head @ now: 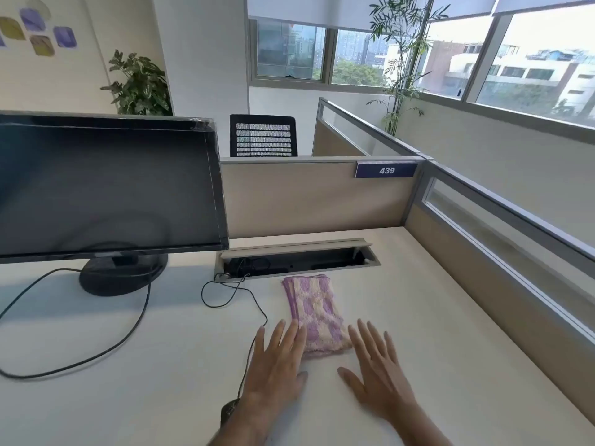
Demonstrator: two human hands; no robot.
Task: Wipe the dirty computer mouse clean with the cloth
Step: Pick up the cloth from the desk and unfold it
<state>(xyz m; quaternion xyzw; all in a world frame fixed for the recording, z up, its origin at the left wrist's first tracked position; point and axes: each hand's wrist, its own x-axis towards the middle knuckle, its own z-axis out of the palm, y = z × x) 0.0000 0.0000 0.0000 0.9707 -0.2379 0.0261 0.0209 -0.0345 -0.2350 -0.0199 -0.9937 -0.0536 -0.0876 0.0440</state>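
Both hands lie flat low in the frame — left hand (277, 371), right hand (376, 378) — fingers spread. The folded cloth (314, 313) sits between their fingertips on the bench (434, 333). The mouse (229, 410) peeks out under the left wrist.

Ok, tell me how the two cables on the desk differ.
The monitor cable is thick and sweeps in one wide loop from the monitor base toward the left edge; the mouse cable is thin and curls in a small loop by the cable slot. The monitor cable lies far from both hands; the mouse cable runs under the left hand to the mouse. Both are black and lie slack.
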